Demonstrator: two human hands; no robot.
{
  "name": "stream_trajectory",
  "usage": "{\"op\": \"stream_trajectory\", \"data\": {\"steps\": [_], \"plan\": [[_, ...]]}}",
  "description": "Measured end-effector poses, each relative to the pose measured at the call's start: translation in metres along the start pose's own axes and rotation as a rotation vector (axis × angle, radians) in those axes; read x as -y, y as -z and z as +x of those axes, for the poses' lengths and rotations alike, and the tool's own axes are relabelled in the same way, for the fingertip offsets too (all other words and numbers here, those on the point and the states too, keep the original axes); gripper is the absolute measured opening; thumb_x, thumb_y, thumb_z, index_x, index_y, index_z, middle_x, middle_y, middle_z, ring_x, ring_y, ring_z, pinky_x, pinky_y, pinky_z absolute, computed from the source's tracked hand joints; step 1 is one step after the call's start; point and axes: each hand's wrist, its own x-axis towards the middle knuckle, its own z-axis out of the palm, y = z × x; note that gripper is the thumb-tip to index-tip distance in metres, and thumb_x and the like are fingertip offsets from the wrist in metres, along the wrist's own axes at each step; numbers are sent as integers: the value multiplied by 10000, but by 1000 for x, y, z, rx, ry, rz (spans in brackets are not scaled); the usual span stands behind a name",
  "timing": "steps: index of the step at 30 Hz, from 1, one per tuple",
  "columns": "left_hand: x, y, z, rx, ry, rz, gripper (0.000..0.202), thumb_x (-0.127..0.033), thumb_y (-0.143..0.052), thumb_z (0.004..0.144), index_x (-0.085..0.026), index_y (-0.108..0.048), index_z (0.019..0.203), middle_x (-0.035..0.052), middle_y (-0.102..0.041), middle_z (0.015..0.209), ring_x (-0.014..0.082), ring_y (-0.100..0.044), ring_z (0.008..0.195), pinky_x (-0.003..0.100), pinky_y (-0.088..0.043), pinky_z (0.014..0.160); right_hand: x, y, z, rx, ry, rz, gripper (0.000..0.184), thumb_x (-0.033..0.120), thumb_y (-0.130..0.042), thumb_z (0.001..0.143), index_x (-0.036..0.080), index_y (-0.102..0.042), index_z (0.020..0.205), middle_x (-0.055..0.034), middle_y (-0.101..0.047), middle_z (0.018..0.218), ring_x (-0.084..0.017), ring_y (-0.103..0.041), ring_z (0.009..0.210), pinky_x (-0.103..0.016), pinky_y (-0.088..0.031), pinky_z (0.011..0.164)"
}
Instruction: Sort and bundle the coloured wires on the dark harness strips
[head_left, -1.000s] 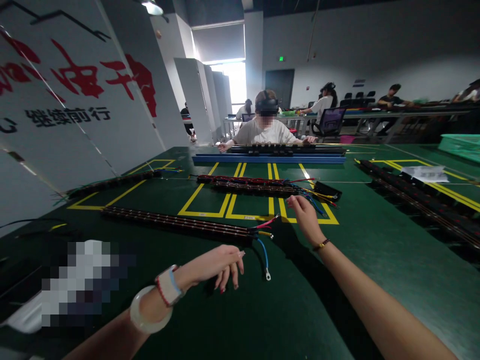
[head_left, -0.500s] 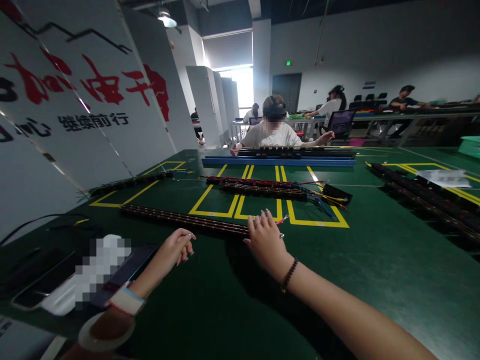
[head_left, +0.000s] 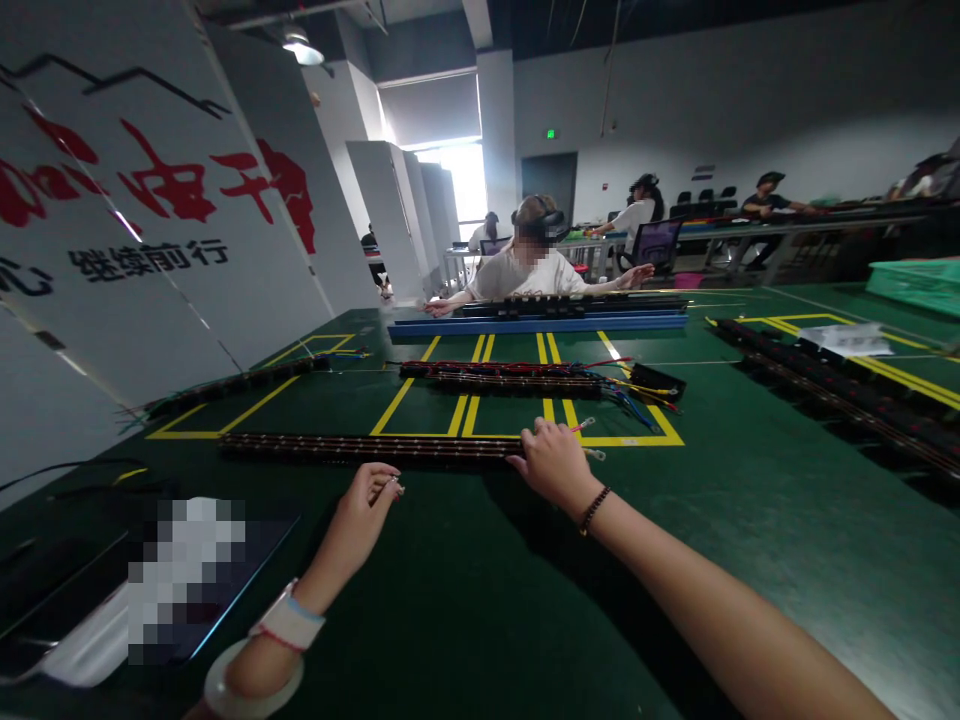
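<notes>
A long, dark wire harness with brown wires lies crosswise on the green table. My right hand is closed around its right end, palm down. Ring terminals on red and dark leads stick out past these fingers. My left hand hovers just in front of the harness's middle, thumb and fingertips pinched together. A tiny pale, shiny bit shows at its fingertips, too small to name.
Behind lies another harness with red, blue and yellow leads, then blue rails before a seated person. More harnesses lie left and right. A dark tablet-like slab is at near left. A green crate stands far right.
My right hand has closed round the harness's right end, which now lies straighter across the table and farther right. My left hand's fingers have drawn into a pinch. The view has turned slightly right.
</notes>
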Motion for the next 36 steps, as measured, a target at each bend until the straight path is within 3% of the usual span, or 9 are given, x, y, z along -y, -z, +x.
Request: {"op": "stream_trajectory", "data": {"steps": [8, 16, 20, 26, 32, 36], "plan": [[-20, -17, -14, 166, -87, -26, 328, -433, -468, 854, -201, -476, 1086, 60, -597, 992, 197, -603, 973, 355, -464, 862, -99, -12, 3, -72, -108, -127, 393, 468, -411, 912, 140, -608, 1001, -171, -567, 1023, -268, -501, 894, -347, -284, 725], [-12, -22, -12, 274, -52, 53, 327, -412, -406, 894, -227, -416, 1164, 62, -561, 1074, 194, -566, 1054, 380, -440, 922, -170, -44, -19, -160, -273, -322, 382, 473, -414, 909, 150, -608, 973, -127, -595, 922, -249, -502, 848, -362, -252, 782], [-15, -25, -13, 335, -18, 63, 340, -425, -398, 898, -239, -406, 1182, 58, -553, 1099, 192, -552, 1073, 377, -439, 923, -185, -57, -26, -208, -349, -312, 339, 448, -468, 891, 162, -613, 1001, -128, -600, 945, -259, -487, 905, -381, -247, 856], [-32, -38, -14, 395, -64, 89, 344, -432, -396, 898, -237, -417, 1181, 55, -557, 1108, 187, -549, 1064, 367, -441, 915, -187, -64, -23, -332, -452, -279, 295, 386, -562, 843, 188, -586, 1061, -129, -561, 1072, -282, -410, 1016, -397, -232, 902], [-54, -52, -16, 490, -117, 125, 344, -437, -382, 903, -237, -431, 1178, 53, -556, 1110, 188, -551, 1046, 361, -456, 883, -199, -73, -14, -321, -670, -177, 290, 391, -539, 848, 161, -545, 1025, -154, -581, 1017, -291, -436, 953, -393, -248, 806], [-64, -65, -20, 547, -150, 150, 328, -434, -366, 908, -239, -452, 1157, 46, -554, 1109, 184, -552, 1032, 350, -464, 866, -203, -77, -13, -329, -669, 35, 252, 361, -478, 879, 158, -526, 1020, -125, -636, 901, -260, -502, 833, -352, -267, 735]]}}
